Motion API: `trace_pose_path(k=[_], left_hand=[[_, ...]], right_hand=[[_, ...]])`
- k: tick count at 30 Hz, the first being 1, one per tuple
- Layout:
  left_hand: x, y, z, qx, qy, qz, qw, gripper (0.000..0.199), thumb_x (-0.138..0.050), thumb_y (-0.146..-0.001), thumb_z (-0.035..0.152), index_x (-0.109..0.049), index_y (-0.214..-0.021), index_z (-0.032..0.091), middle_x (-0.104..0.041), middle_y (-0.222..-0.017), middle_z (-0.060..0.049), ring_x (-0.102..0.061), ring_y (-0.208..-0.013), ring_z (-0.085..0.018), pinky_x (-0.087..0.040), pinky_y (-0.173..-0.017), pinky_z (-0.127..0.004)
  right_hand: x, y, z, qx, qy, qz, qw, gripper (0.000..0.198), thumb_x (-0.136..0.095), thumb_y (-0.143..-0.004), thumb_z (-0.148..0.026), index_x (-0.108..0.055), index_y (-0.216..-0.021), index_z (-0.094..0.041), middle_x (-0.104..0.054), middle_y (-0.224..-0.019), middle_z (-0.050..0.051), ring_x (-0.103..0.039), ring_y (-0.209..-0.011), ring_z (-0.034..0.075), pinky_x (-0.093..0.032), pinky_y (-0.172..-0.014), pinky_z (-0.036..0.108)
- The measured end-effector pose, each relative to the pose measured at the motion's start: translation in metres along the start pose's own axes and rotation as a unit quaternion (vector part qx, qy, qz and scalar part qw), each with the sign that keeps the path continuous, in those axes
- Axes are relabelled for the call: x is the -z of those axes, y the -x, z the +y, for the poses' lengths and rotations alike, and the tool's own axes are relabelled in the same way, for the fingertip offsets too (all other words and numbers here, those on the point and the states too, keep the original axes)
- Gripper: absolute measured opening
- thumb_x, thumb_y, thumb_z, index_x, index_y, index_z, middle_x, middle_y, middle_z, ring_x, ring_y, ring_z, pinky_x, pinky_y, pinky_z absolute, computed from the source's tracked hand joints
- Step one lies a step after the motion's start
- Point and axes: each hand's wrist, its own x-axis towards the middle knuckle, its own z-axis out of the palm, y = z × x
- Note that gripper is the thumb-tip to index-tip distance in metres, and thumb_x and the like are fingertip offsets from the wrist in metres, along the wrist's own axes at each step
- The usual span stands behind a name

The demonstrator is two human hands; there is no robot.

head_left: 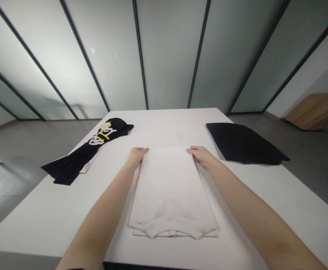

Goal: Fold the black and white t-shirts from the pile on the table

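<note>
A white T-shirt [172,187], folded into a neat rectangle, lies on the white table [91,210] in front of me. Its neckline faces the near table edge. My left hand [137,155] pinches the far left corner of the shirt between thumb and fingers. At the far right corner, my right hand [200,154] grips the cloth the same way. Both arms reach forward along the two sides of the shirt, and the far edge is stretched straight between the hands.
Bunched black clothing [76,161] with a white and yellow print lies along the table's left edge, white cloth showing beneath. On the right, a folded black garment [242,144] reaches the table's edge. Frosted glass panels [169,56] stand beyond; a wooden piece [316,112] sits far right.
</note>
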Motion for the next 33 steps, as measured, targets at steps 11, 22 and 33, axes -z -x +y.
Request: trace_pose_path(k=[11, 22, 33], left_hand=[[0.001, -0.007, -0.004, -0.068, -0.039, 0.068, 0.995, 0.031, -0.079, -0.082, 0.044, -0.071, -0.093, 0.016, -0.075, -0.081, -0.006, -0.074, -0.087, -0.026, -0.057, -0.080, -0.034], [-0.034, 0.050, 0.008, -0.326, -0.506, 0.164, 0.782, 0.068, -0.067, -0.092, 0.029, -0.044, -0.154, 0.011, -0.015, -0.181, -0.024, -0.012, -0.169, -0.039, -0.016, -0.134, -0.060], [-0.015, 0.041, 0.012, -0.283, -0.539, 0.167, 0.775, 0.069, -0.061, -0.099, 0.030, -0.040, -0.162, 0.014, -0.013, -0.182, -0.022, -0.007, -0.169, -0.040, -0.014, -0.134, -0.066]], right_hand=[[-0.007, -0.010, 0.013, 0.164, 0.084, 0.118, 0.976, 0.040, -0.067, -0.083, -0.023, -0.069, -0.123, -0.018, -0.081, -0.113, 0.010, -0.074, -0.091, 0.022, -0.060, -0.085, 0.035], [-0.043, 0.009, 0.024, 0.374, 0.533, -0.079, 0.755, 0.064, -0.053, -0.106, -0.049, -0.052, -0.163, -0.020, -0.040, -0.175, 0.015, -0.029, -0.164, 0.038, -0.026, -0.132, 0.058], [-0.060, 0.036, 0.002, 0.316, 0.607, -0.068, 0.726, 0.044, -0.055, -0.107, -0.035, -0.068, -0.143, -0.015, -0.061, -0.156, 0.019, -0.055, -0.146, 0.033, -0.038, -0.124, 0.046]])
